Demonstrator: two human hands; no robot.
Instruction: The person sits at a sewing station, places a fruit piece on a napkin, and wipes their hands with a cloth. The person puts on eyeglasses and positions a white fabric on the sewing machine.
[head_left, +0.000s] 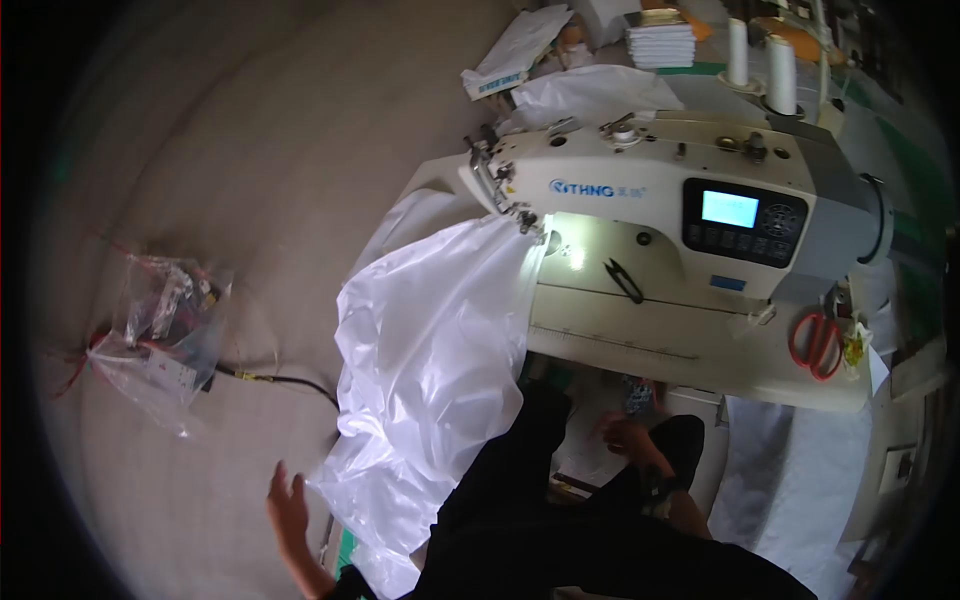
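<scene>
White glossy fabric (430,340) hangs in folds from under the needle area of a white sewing machine (650,165), over the table's front left edge and down beside my legs. My left hand (288,510) is raised at the fabric's lower left edge, fingers apart and nothing in them. Whether a fingertip touches the cloth I cannot tell. Over my dark-clothed lap, near the knee, is my right hand (627,440), with loosely bent fingers and no object visible in it. Small black thread snips (623,281) lie on the machine bed.
Red-handled scissors (817,345) rest at the table's right front. Thread cones (781,75) and a stack of white pieces (661,42) stand behind the machine. On the floor at left lie a clear plastic bag (165,330) with parts and a black cable (285,381). White cloth (790,470) hangs at right.
</scene>
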